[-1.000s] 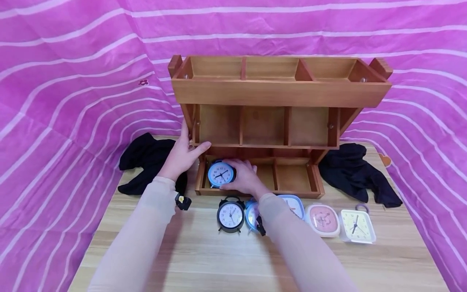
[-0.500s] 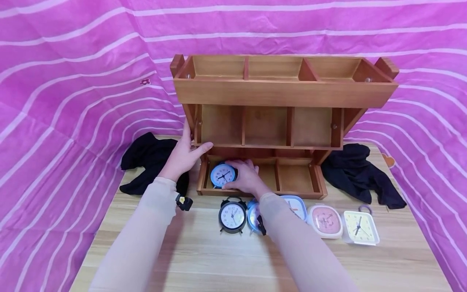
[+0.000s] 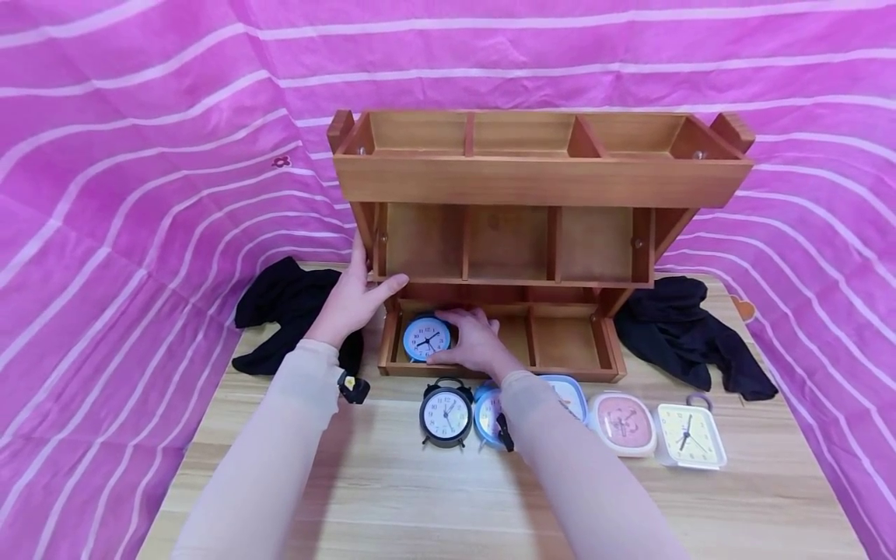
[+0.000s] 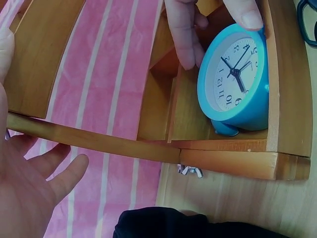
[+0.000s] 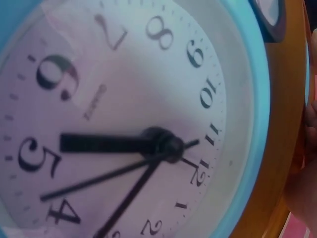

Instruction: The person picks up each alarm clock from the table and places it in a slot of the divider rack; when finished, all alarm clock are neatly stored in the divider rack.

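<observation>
A three-tier wooden organizer [image 3: 539, 179] stands at the back of the table. My right hand [image 3: 470, 342] grips a round blue alarm clock [image 3: 425, 338] in the left compartment of the bottom tier; its feet rest on the compartment floor [image 4: 233, 131]. The clock face [image 5: 124, 124] fills the right wrist view. My left hand [image 3: 350, 299] rests on the organizer's left side, thumb lying along the middle tier's front edge, fingers straight [image 4: 44, 183].
In front of the organizer a row of clocks: a black round one [image 3: 444, 414], a blue one [image 3: 486, 412] partly behind my forearm, a pink square one [image 3: 621, 424], a cream square one [image 3: 689, 437]. Black cloths [image 3: 283, 311] [image 3: 689, 330] lie at both sides. Pink striped fabric surrounds the table.
My right hand has pushed the blue clock slightly deeper and lower into the bottom-left compartment. The left hand has stayed on the organizer.
</observation>
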Action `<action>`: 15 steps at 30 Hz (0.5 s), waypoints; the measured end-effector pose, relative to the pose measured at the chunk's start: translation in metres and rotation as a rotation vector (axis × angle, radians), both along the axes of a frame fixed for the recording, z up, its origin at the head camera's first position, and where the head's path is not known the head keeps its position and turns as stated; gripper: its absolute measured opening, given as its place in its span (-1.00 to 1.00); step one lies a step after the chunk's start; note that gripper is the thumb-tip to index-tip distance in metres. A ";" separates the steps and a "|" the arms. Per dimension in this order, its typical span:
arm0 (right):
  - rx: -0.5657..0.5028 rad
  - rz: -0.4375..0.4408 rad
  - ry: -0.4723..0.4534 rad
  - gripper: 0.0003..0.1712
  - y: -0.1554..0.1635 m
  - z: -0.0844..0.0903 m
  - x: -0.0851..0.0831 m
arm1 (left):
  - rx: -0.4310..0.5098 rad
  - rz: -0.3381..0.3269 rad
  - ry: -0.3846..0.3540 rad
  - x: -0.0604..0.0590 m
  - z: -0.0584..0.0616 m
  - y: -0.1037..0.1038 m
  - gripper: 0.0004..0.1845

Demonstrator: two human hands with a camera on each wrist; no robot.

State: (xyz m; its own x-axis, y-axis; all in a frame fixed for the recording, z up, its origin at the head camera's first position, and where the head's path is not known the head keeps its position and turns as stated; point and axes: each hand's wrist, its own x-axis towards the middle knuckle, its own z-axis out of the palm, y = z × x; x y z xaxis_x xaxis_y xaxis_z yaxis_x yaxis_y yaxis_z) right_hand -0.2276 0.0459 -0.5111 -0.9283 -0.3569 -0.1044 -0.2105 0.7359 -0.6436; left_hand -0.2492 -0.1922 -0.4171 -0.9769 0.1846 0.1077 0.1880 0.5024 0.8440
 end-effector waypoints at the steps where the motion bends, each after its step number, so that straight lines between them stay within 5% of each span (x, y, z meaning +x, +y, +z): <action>1: -0.006 -0.004 0.003 0.01 0.002 0.000 0.000 | -0.006 0.001 -0.005 0.000 0.000 0.001 0.16; 8: -0.097 -0.005 0.052 -0.04 0.011 0.005 0.011 | -0.014 -0.003 -0.023 0.000 -0.003 -0.001 0.17; 15: -0.099 0.034 0.114 0.06 0.030 0.021 0.041 | -0.004 -0.008 -0.008 0.000 -0.001 0.000 0.16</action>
